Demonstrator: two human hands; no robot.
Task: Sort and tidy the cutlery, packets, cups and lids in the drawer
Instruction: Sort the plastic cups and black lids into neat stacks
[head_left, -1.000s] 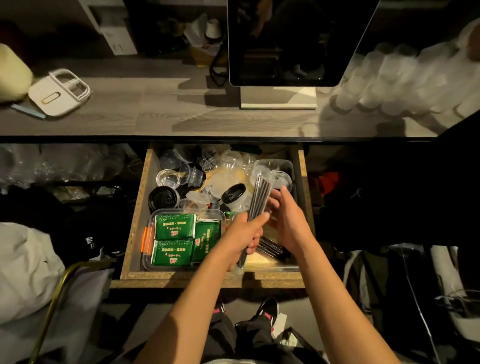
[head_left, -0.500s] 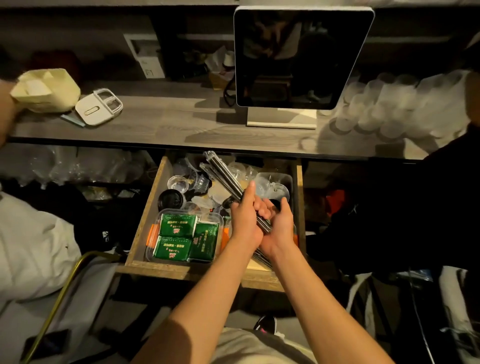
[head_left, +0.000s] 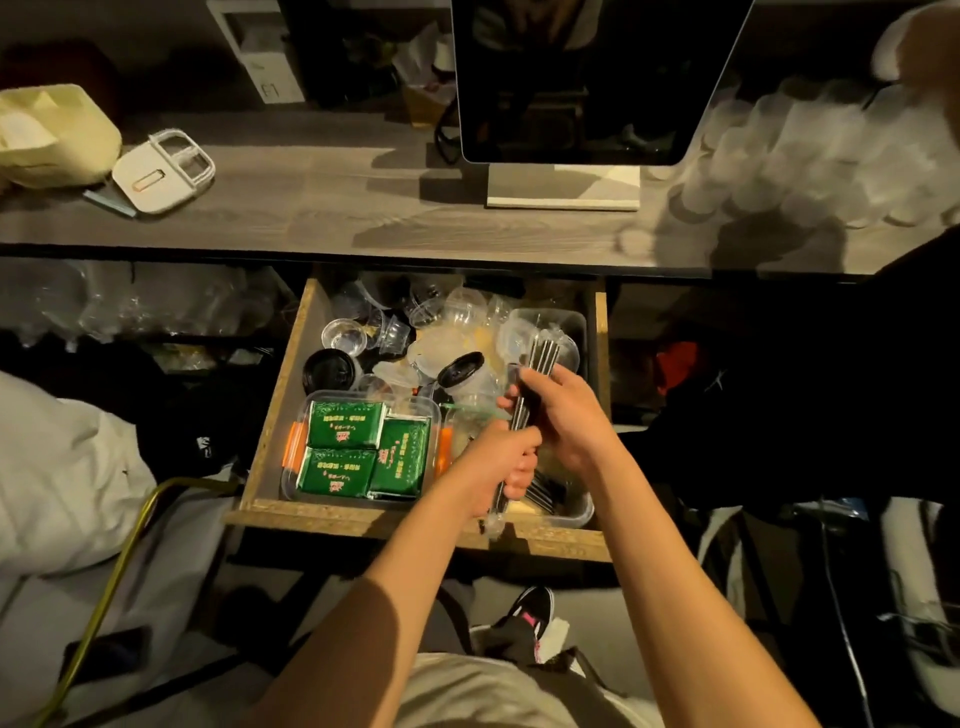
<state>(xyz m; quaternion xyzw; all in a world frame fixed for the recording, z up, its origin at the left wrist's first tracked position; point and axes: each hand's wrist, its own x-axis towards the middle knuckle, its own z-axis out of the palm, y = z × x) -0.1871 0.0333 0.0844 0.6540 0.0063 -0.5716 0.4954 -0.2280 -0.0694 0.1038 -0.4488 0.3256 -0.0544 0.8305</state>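
Note:
Over the right half of the open wooden drawer (head_left: 270, 431), both my hands hold a bundle of dark wrapped cutlery (head_left: 543, 358), which stands nearly upright. My left hand (head_left: 498, 462) grips its lower end and my right hand (head_left: 566, 415) grips its middle. More dark cutlery (head_left: 545, 491) lies in a clear tub below them. A clear tub of green packets (head_left: 358, 452) sits front left. Clear cups (head_left: 343, 335), black lids (head_left: 330, 370) and a black-lidded cup (head_left: 462, 371) crowd the back.
A grey counter (head_left: 311, 208) runs above the drawer with a monitor (head_left: 587, 78), a white lidded box (head_left: 163, 171), a yellow container (head_left: 52, 135) and sleeves of clear cups (head_left: 810, 150) at right. A brass chair frame (head_left: 130, 535) stands lower left.
The cutlery bundle swung from leaning up-left to nearly upright. My hands shifted right and apart along it, and my view dropped closer to the drawer.

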